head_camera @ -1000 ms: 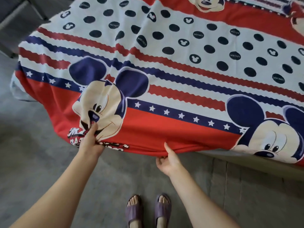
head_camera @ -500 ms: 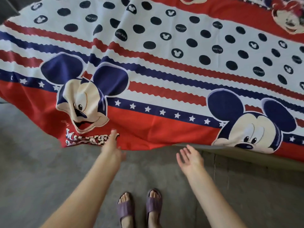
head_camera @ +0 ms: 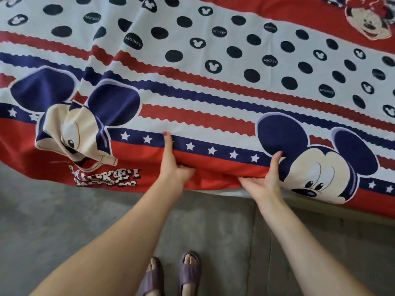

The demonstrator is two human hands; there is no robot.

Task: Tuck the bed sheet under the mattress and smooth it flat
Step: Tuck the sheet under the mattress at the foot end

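With the red-bordered cartoon-print cotton bed sheet (head_camera: pixel 213 116) pinched at its hanging edge by the left hand (head_camera: pixel 173 165) and right hand (head_camera: pixel 265 180), the hem is best drawn taut before being pushed under the mattress

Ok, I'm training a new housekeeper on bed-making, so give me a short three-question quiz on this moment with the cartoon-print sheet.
1. True or false: both the left hand and the right hand grip the red hem of the red, white and navy cartoon-print bed sheet.
2. Which printed mouse face is crumpled by folds: A) the one left of the hands, B) the one by the right hand?
3. Fill in: the person's feet, on the grey floor, wear purple ____.

Key: 1 true; 2 A; 3 slippers.
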